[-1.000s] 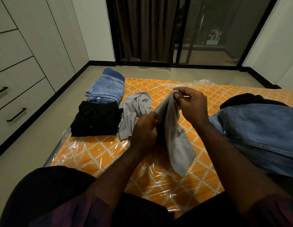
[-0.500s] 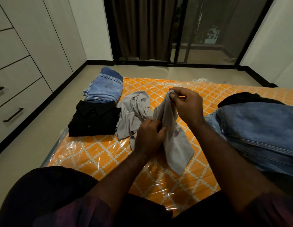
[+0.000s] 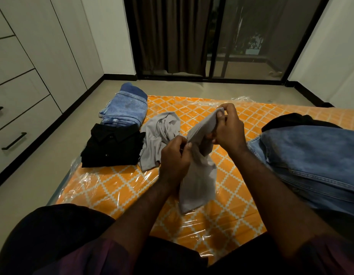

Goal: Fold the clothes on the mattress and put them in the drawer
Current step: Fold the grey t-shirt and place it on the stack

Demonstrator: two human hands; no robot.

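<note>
A grey garment hangs between my hands above the orange patterned mattress; its other end lies crumpled on the mattress beside the folded clothes. My right hand pinches the cloth's upper edge. My left hand grips the cloth lower down, close to the right hand. A folded black shirt and folded light-blue jeans lie at the mattress's left end. An unfolded blue denim garment lies on the right, with a dark garment behind it.
White drawers with black handles line the wall on the left, across a strip of bare floor. A glass sliding door with dark curtains stands at the far end. My dark-clothed knees fill the bottom of the view.
My left hand has shifted its hold a little along the grey cloth, nearer the right hand. The hanging end has swung slightly.
</note>
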